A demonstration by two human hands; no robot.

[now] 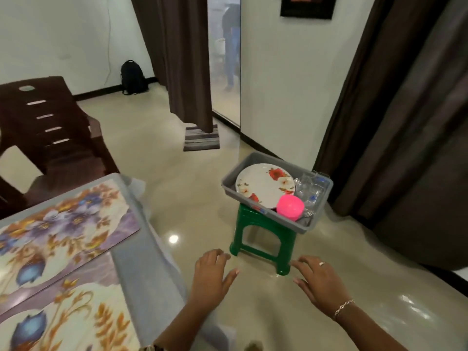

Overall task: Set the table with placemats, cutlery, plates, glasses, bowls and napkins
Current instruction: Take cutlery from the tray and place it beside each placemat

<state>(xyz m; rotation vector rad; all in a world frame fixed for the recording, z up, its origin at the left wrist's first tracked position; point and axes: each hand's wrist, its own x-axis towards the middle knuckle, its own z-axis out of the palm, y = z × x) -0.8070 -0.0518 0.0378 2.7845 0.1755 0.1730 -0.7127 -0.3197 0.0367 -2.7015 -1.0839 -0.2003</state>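
Two floral placemats lie side by side on the grey table (pixel 141 262) at the left, the far placemat (pixel 63 221) and the near placemat (pixel 63 317). A grey tub (pixel 317 219) rests on a green stool (pixel 263 239) to the right. Inside it are a white plate with red flowers (pixel 263 188), a pink bowl (pixel 290 207) upside down, clear glasses (pixel 310 188) and a fork (pixel 308 213). My left hand (pixel 212 277) and my right hand (pixel 319 282) hover empty over the floor in front of the stool, palms down and fingers spread.
A dark brown plastic chair (pixel 48 127) stands beyond the table. Brown curtains (pixel 177 59) hang by a doorway where a person (pixel 231 41) stands. A striped mat (pixel 201 138) and a black backpack (pixel 133 77) lie on the glossy floor.
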